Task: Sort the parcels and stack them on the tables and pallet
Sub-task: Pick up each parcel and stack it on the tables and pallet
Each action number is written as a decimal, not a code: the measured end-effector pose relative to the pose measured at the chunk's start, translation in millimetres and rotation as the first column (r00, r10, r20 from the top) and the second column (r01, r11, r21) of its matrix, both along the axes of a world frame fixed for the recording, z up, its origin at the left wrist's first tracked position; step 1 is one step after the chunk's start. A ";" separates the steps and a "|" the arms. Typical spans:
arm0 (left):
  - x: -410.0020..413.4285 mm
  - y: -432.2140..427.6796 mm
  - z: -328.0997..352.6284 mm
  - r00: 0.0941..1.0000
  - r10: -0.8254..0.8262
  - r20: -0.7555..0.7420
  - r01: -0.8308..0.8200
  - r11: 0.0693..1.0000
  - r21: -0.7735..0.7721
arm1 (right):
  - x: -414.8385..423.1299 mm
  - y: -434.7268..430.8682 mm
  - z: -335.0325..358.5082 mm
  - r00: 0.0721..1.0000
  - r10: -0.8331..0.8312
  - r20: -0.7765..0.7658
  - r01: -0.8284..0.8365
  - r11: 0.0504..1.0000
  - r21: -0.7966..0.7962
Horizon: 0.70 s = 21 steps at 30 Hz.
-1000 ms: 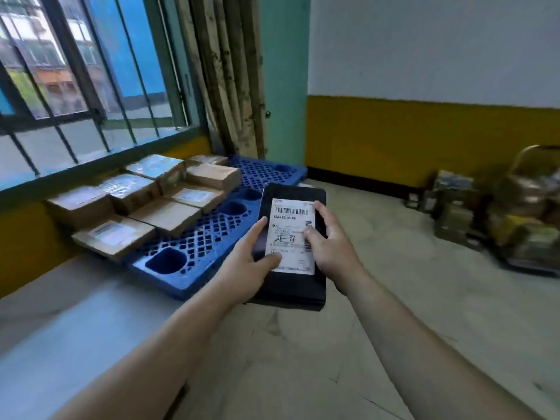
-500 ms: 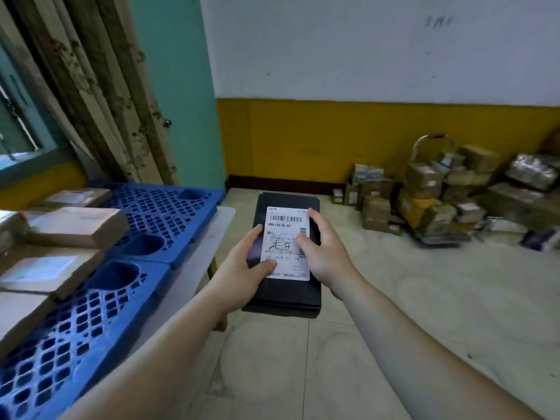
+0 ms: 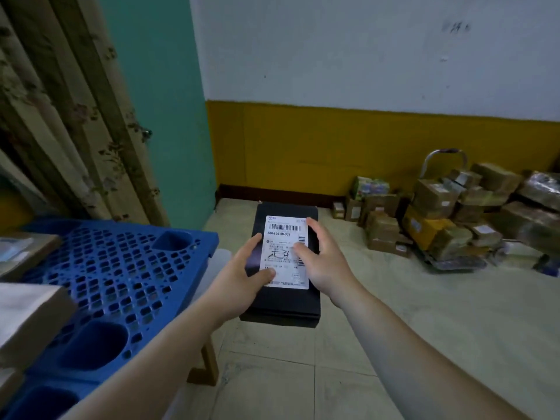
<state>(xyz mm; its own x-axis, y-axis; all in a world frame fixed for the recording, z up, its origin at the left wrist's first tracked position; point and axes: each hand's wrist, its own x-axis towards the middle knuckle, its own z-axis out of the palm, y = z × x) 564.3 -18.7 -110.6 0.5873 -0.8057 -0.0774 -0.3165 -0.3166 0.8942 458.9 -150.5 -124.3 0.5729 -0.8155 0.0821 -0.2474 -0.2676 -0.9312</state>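
Note:
I hold a flat black parcel (image 3: 285,304) out in front of me above the floor, with its white shipping label (image 3: 286,237) facing up. My left hand (image 3: 239,277) grips its left edge, thumb lying across the label's lower part. My right hand (image 3: 321,262) holds the right edge with fingers curled over the top and onto the label. To my left is the blue plastic pallet (image 3: 121,283), resting on a table. Brown cardboard parcels (image 3: 27,319) lie on the pallet at the left edge of view.
A heap of cardboard parcels (image 3: 436,213) sits around a hand trolley (image 3: 445,156) against the yellow-and-white wall at the right. A curtain (image 3: 60,116) and a teal wall corner stand behind the pallet. Tiled floor (image 3: 394,313) lies ahead, and a wooden table leg (image 3: 207,365) shows below the pallet.
My view has swung right, away from the window and pallet toward the parcel heap. The black parcel has stayed in both hands, held the same way.

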 end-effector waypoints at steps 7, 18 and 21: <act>111.1 -46.2 -13.5 0.978 0.207 -0.013 -0.207 0.978 -0.002 | 137.5 -68.5 -12.6 0.971 0.240 -0.009 -0.239 0.970 0.031; 233.6 31.5 -21.9 0.705 0.709 -0.034 -0.706 0.705 0.069 | 356.3 -13.3 -15.0 0.627 0.778 -0.038 -0.775 0.628 0.072; 255.8 66.0 -31.1 0.648 0.761 -0.043 -0.755 0.649 0.098 | 398.9 17.8 -21.3 0.511 0.859 -0.040 -0.853 0.512 0.104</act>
